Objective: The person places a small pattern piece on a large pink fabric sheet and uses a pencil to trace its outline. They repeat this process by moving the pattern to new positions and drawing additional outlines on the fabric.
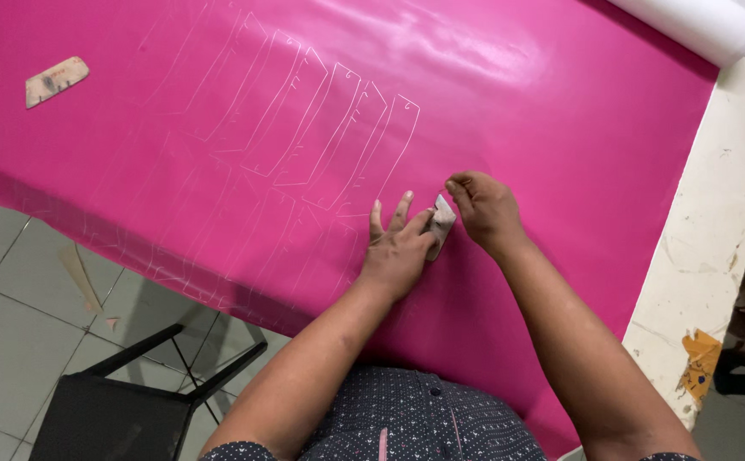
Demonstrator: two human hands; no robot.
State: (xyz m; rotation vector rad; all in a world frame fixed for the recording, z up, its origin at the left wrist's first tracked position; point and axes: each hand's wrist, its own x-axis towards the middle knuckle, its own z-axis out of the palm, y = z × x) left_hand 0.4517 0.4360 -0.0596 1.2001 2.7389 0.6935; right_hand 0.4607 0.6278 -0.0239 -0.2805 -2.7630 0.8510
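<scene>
A large sheet of bright pink material covers the table, with several narrow outlines drawn on it in white. My left hand lies flat on the sheet, fingers spread, pressing down a small pale template piece under its thumb side. My right hand is just to the right of that piece, fingers pinched together at its top edge; whatever it holds is too small to see.
A second worn pale template lies on the sheet at far left. A white roll rests at the top right. The white table edge runs down the right. A black chair stands on the tiled floor below left.
</scene>
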